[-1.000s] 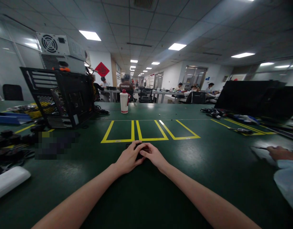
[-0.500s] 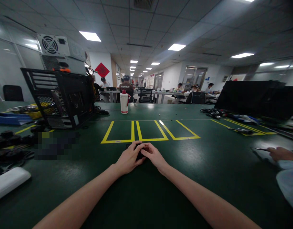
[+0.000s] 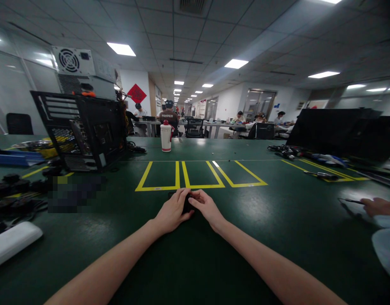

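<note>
Both my hands meet over a small dark object (image 3: 187,205) on the green table (image 3: 195,262), just in front of the yellow taped outlines (image 3: 203,186). My left hand (image 3: 175,212) is wrapped round the object from the left, its thumb on the near side. From the right, the closed fingers of my right hand (image 3: 207,208) touch the object near its top. Most of the object is hidden by my fingers, and its exact kind cannot be made out.
At the left stand a black computer case (image 3: 87,131) with metal power supplies (image 3: 83,63) on top, cables and a white object (image 3: 17,241). A white bottle (image 3: 166,137) stands farther back. Dark monitors (image 3: 334,131) and a person's hand (image 3: 379,206) with a thin tool are at the right.
My left fingers have shifted slightly on the dark object, and a bit more of it shows between my hands. The person's hand at the right has moved slightly right.
</note>
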Tool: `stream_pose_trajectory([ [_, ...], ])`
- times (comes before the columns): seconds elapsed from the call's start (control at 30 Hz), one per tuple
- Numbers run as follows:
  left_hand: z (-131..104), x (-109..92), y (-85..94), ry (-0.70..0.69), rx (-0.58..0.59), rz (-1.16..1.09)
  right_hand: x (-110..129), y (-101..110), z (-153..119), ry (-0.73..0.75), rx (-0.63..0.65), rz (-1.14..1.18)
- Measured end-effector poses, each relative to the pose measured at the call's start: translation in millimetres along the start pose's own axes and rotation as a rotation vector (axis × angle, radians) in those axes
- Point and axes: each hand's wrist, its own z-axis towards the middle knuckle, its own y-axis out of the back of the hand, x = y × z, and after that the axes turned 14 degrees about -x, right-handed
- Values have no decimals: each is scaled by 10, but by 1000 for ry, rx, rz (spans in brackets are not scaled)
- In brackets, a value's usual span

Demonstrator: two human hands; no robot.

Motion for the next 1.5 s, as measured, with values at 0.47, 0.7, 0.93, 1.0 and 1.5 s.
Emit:
stream_pose_trajectory([
  [0.47,6,14,-13,-13,-7,1,-31,-36,0,77,-13,19],
  [0.7,-2,14,0,-2,3,1,-32,0,20,-18,21,-18],
  [0.93,-4,1,10,-12,2,-8,8,-39,-50,110,50,9],
  [1.0,-2,-8,19,-19,-4,-21,2,-54,-40,123,12,-8],
  [1.5,-4,36,-17,-46,-19,-32,-42,-24,-14,99,61,39],
])
